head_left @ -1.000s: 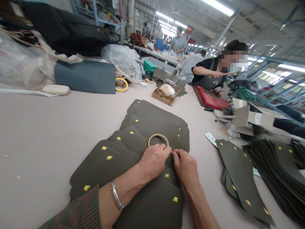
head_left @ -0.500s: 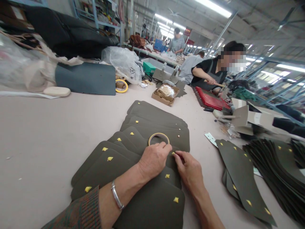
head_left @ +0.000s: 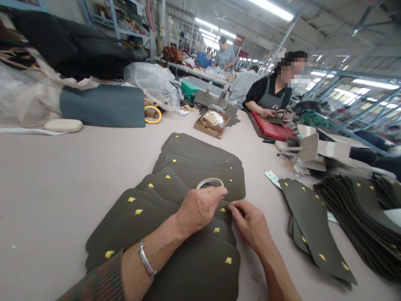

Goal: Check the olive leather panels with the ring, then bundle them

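Note:
My left hand (head_left: 199,209) is closed around a roll of yellow-edged tape (head_left: 209,180), whose upper rim shows beyond the knuckles. Below it lies an overlapping spread of dark olive, round-cornered panels (head_left: 188,255), several bearing small yellow tape bits (head_left: 228,261). My right hand (head_left: 252,221) pinches thumb and forefinger together at the right edge of the panels; anything between the tips is too small to make out. Just left of those fingertips, one yellow bit (head_left: 223,210) sits on a panel. Two small metal studs (head_left: 231,181) show on a panel farther back.
On the right lie curved dark strips (head_left: 308,217) with yellow bits, beside a thick fanned stack (head_left: 351,225). An open box of gold-coloured studs (head_left: 211,122) stands at the back. Beyond, a co-worker (head_left: 272,98) handles a dark piece over a red item (head_left: 275,127).
The yellow bit at my right fingertips now lies on the panel, apart from them. My left hand has turned the tape roll flatter. The view shifted slightly; the co-worker's hands moved lower.

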The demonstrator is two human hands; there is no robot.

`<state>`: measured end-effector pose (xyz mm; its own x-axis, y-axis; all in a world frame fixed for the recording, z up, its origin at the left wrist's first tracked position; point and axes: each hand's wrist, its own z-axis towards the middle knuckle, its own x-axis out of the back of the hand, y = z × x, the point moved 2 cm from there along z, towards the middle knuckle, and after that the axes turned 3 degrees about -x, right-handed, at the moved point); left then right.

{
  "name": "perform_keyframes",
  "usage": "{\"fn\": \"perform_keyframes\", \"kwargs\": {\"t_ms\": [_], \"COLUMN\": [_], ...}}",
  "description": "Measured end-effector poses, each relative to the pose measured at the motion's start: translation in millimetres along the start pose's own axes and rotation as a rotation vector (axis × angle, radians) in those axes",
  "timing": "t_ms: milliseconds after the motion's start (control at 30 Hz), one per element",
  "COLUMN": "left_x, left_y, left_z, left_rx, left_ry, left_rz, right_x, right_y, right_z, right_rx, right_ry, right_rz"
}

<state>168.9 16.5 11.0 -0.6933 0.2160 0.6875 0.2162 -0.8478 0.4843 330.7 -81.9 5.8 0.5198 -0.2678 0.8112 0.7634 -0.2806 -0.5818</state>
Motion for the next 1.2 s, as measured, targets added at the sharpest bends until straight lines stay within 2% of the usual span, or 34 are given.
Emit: {"fn": "perform_keyframes", "kwargs": {"t_ms": [67, 233, 400, 533, 567, 633, 700, 733, 833, 900, 1100, 1200], "left_x": [-1, -3, 0, 4, 4, 3, 1, -1, -4, -5, -5, -6], "left_y": [-2, -4, -1, 4, 6, 8, 10, 10, 10, 10, 10, 11], "left_z": [0, 0, 0, 1, 1, 0, -1, -1, -3, -3, -2, -2], "left_rx": [0.025, 0.053, 0.023, 0.000, -0.015, -0.040, -0.050, -0.055, -0.076, -0.084, -0.038, -0.018], "left_ry": [-0.025, -0.048, -0.007, -0.059, -0.088, -0.144, -0.183, -0.191, -0.201, -0.204, -0.246, -0.256], "left_rz": [0.045, 0.076, -0.009, -0.064, -0.062, -0.042, -0.020, -0.013, -0.014, -0.025, -0.020, -0.032], "right_x": [-1, -11, -9, 3, 6, 12, 15, 15, 10, 8, 6, 4], "right_y": [7, 12, 6, 7, 7, 5, -2, -7, -22, -28, -31, -30], "right_z": [-1, -4, -13, -22, -22, -22, -20, -18, -15, -13, -9, -9], "right_rx": [-0.063, -0.132, -0.132, -0.129, -0.119, -0.075, 0.030, 0.107, 0.345, 0.433, 0.467, 0.483], "right_ry": [0.080, 0.049, -0.109, -0.219, -0.190, -0.040, 0.127, 0.169, 0.205, 0.221, 0.219, 0.260], "right_rz": [0.066, 0.228, 0.203, 0.110, 0.095, 0.108, 0.155, 0.179, 0.151, 0.101, 0.037, -0.017]}}
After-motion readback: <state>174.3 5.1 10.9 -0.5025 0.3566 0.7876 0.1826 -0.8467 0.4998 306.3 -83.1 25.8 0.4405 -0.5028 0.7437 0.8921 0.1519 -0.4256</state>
